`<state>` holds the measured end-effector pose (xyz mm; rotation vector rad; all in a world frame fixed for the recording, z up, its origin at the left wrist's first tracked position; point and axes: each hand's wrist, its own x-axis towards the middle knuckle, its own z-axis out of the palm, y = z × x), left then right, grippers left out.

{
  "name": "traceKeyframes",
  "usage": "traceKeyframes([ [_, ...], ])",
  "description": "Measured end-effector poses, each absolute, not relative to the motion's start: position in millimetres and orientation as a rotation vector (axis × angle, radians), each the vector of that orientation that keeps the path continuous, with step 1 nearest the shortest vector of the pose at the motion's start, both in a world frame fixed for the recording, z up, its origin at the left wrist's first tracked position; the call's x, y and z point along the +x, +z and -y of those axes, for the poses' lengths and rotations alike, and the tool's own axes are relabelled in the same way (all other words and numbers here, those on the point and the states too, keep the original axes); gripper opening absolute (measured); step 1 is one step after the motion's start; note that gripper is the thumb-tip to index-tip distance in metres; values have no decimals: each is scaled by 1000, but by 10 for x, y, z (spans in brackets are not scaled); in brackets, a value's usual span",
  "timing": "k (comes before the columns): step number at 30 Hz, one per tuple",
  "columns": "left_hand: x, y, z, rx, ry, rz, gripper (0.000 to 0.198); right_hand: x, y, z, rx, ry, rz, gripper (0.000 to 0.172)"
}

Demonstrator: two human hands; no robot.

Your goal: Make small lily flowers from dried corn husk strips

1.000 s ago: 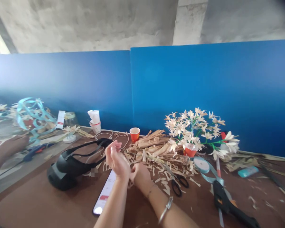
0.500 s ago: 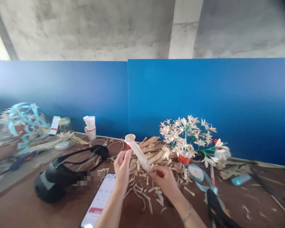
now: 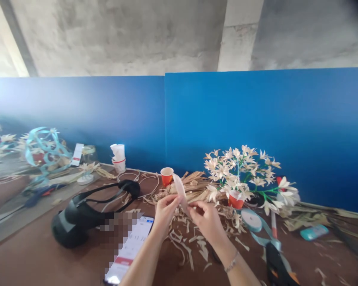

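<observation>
Pale strip (image 3: 179,187) just below frame centre, pinched in fingertips by left hand (image 3: 165,210) and right hand (image 3: 208,220); step seemingly shaping strip; next move likely calls for light, steady pinch

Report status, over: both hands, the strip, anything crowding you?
Left hand and right hand pinching pale strip. Strip's upper end free, leaning left. Phone close by left forearm, loose scraps on the table.

Head view; close over table (image 3: 62,266), facing blue partition (image 3: 256,111).
</observation>
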<state>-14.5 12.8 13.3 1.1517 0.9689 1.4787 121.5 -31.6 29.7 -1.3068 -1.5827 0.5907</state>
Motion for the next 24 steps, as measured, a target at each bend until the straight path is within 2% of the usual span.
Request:
traceKeyframes([
  [8, -173, 148, -107, 1377, 1343, -947, 24, 1215, 294, 229, -1224, 397, 1555, 15],
  [15, -155, 133, -96, 1679, 1331, -908, 20, 1223, 273, 242, -1227, 511, 1578, 16],
  [24, -127, 170, -44, 1920, 1351, -978, 17, 1251, 341, 290, -1231, 357, 1691, 14],
])
